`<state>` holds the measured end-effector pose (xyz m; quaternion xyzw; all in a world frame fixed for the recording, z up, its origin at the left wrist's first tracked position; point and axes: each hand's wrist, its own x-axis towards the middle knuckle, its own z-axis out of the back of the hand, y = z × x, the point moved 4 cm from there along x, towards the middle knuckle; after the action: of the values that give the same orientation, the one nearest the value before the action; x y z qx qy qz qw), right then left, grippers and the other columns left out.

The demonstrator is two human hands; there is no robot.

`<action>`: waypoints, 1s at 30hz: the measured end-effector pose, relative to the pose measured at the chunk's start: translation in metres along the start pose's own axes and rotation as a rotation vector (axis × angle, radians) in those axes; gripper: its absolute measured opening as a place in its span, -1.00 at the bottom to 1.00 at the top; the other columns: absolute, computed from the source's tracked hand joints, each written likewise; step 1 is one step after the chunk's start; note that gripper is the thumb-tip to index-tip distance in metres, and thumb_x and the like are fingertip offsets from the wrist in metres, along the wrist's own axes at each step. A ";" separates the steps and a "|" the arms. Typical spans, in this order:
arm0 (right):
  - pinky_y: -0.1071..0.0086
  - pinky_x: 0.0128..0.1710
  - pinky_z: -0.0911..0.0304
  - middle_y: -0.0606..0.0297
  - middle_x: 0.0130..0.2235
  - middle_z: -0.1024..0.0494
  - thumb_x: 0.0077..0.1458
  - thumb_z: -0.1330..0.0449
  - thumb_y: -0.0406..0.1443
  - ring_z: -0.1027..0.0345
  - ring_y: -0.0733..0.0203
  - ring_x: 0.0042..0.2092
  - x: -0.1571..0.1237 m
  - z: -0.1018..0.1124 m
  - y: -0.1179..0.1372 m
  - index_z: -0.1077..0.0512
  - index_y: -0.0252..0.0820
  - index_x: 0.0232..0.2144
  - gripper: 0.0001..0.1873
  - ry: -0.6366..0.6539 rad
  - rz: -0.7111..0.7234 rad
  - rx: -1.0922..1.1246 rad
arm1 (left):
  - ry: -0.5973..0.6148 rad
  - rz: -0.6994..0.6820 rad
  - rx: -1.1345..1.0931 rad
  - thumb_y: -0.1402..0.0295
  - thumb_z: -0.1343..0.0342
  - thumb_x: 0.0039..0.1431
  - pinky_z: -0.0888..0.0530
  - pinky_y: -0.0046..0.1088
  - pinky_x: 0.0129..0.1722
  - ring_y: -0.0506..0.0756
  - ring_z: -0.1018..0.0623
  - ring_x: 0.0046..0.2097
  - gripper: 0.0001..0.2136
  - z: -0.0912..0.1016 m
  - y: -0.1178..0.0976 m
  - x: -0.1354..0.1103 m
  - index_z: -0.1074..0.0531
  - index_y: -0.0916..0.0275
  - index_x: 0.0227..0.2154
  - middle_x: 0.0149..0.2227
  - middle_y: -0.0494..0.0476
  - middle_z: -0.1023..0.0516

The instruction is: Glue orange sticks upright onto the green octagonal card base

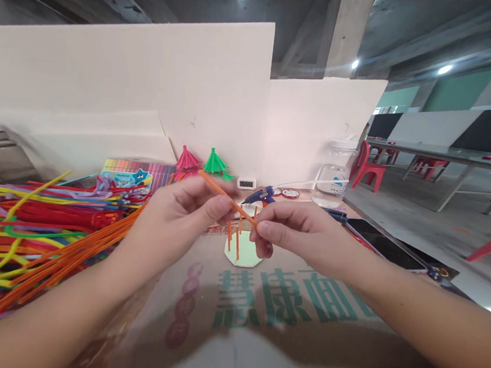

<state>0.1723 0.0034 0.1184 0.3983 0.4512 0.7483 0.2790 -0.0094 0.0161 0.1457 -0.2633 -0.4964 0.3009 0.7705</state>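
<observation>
Between both hands runs an orange pipe cleaner point(243, 211), slanting down to the right. My left hand point(188, 202) pinches it between thumb and fingers, with one end sticking out at the upper left. At its lower end, the thumb and fingertips of my right hand point(288, 227) are closed on it. Behind and below the hands lies a pale green octagonal base point(246, 252) with several upright orange stems point(237, 244) on it. My right hand hides part of this base. A blue hot glue gun point(261, 195) rests just beyond.
Many coloured pipe cleaners point(55, 220) are heaped at left, near a box of markers point(133, 176). Pink point(187, 159) and green point(215, 162) pointed roofs stand at the back. A small digital clock point(246, 183), a clear bottle point(333, 174) and a phone point(383, 243) are also there. Printed cardboard point(199, 339) covers the table.
</observation>
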 end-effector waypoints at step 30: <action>0.44 -0.28 -0.29 0.39 -0.30 -0.64 0.27 -0.14 -0.38 -0.48 0.31 -0.29 -0.015 0.003 0.023 -0.52 -0.10 -0.22 -0.84 -0.212 0.360 -0.638 | 0.165 0.346 -0.499 0.15 -0.27 0.22 -0.52 -0.61 -0.38 -0.04 -0.55 -0.44 -0.75 -0.015 0.027 0.003 -0.57 0.25 -0.39 -0.46 0.04 -0.61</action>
<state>0.1813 -0.0167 0.1352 0.4396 0.0870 0.8428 0.2981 -0.0002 0.0348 0.1229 -0.5484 -0.4386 0.2739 0.6572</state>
